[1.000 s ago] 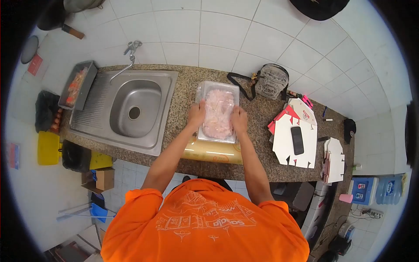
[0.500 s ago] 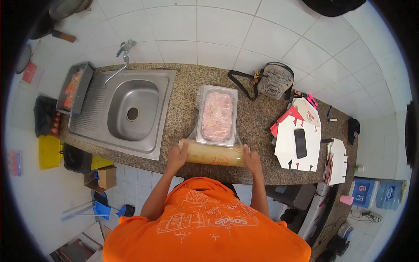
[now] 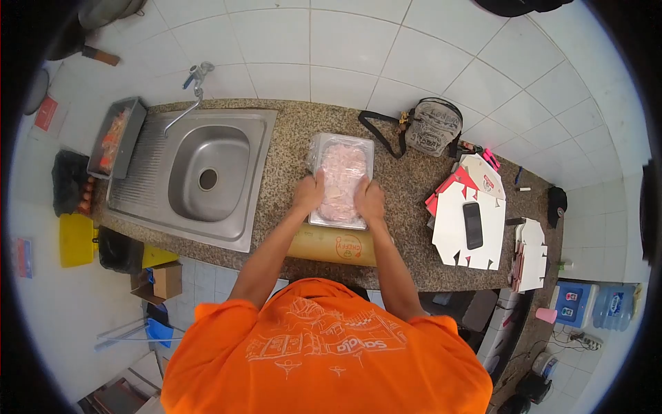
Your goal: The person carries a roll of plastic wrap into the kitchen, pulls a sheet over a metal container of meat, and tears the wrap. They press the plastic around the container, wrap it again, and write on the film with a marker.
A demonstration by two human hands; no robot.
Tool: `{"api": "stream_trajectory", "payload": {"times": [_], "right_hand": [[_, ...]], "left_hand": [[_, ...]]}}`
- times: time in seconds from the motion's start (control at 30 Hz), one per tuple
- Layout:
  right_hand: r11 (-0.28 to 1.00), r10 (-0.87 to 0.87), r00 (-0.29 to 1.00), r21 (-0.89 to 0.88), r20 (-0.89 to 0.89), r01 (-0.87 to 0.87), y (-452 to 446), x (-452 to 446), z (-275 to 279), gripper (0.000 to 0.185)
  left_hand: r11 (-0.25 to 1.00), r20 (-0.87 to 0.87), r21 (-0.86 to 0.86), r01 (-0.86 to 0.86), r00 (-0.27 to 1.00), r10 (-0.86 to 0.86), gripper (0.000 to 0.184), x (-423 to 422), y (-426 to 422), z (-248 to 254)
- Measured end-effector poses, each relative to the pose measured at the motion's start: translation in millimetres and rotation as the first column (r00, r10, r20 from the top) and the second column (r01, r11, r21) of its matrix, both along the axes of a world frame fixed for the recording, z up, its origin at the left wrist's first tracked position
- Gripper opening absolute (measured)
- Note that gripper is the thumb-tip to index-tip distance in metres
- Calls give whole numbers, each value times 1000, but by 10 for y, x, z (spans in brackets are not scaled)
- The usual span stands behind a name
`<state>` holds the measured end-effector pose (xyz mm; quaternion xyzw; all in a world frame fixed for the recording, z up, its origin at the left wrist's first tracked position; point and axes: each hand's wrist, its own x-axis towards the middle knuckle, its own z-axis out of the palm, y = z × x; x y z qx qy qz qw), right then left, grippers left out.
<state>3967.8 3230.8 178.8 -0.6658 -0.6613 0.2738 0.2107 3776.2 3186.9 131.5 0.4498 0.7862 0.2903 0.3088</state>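
Shifting work from yellow cylindrical film roll [image 3: 317, 244] to film-covered silver rectangular tray [image 3: 338, 223].
Left hand [image 3: 309, 193] and right hand [image 3: 370, 201] now flank it on speckled brown granite counter [image 3: 407, 190], fingers against 2 sides; clamping cannot be told.

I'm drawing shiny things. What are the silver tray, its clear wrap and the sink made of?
Silver tray: probably metal, with a shiny grey rim.
Clear wrap: likely thin, glossy plastic; it wrinkles and catches light.
Sink: seems satin steel, with soft grey reflections.

Even, bright light; fisheye curvature, black vignetted corners.
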Motion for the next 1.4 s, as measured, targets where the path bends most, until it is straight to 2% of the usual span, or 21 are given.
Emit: {"api": "stream_trajectory", "payload": {"times": [0.07,0.13,0.23,0.33,0.43,0.5,0.57,0.6,0.63,0.73,0.83,0.9,0.97,1.03,1.07,1.1,1.17,1.23,1.3,1.33,1.4], "right_hand": [[998,40,996,43,-75,-37,366,-110,56,54],[992,42,974,129,-224,-13,549,-111,105,53],[920,106,931,390,-349,41,1112,-267,747,52],[946,131,932,325,-339,-14,940,-191,1915,50],[904,236,905,421,-354,-72,296,37,2435,49],[939,201,921,332,-333,-85,-191,218,2395,46],[986,137,928,135,-348,-95,-644,427,1897,42],[969,163,933,231,-320,-90,-875,472,1628,42],[988,146,952,93,-269,-125,-1085,537,1402,43],[993,114,970,63,-214,-103,-1528,646,565,43],[997,73,970,33,-233,-67,-1689,660,151,44],[999,34,958,-26,-286,-43,-1705,677,53,45],[996,90,989,28,-116,-87,-1532,709,3,47],[978,140,978,-179,154,-111,-1224,773,489,57],[996,-10,986,94,166,-6,-1019,765,490,61],[928,-159,977,358,141,100,-819,760,448,65],[865,-395,907,391,146,314,-289,723,50,75],[976,-206,972,-90,-113,197,326,657,-247,80],[949,-316,937,-26,-151,316,825,476,-411,81],[968,-245,949,10,-200,252,1068,406,-340,80],[965,-174,952,147,-251,215,1613,258,-11,81]], "left_hand": [[997,-73,54,-62,995,66,73,-42,444,144],[923,71,280,-262,965,252,74,-12,625,428],[851,41,472,-229,970,238,75,-203,1038,1147],[848,143,496,-186,981,132,76,-186,798,2482],[823,199,549,-142,979,37,74,-97,282,2770],[865,202,490,-107,979,7,70,42,-281,2641],[923,161,362,-132,984,78,67,273,-842,2330],[903,149,400,-158,983,106,64,356,-1039,1862],[936,120,325,-137,987,103,63,413,-1253,1593],[983,55,151,-106,994,98,63,531,-1749,859],[975,113,188,-117,989,97,63,607,-1867,293],[980,112,186,-66,993,46,62,555,-1816,274],[982,110,187,-15,994,-6,61,434,-1639,292],[997,-110,71,-18,994,26,66,227,-1365,419],[976,-63,159,-150,985,162,70,106,-1169,555],[930,-2,237,-279,958,288,74,-16,-959,670],[960,-125,81,-267,953,275,79,-284,-472,578],[968,87,-183,-170,978,188,83,-433,-34,491],[958,72,-159,-240,965,253,82,-595,398,424],[944,60,-146,-296,950,307,81,-664,584,422],[863,-1,214,-458,883,469,78,-772,1040,533]]}}
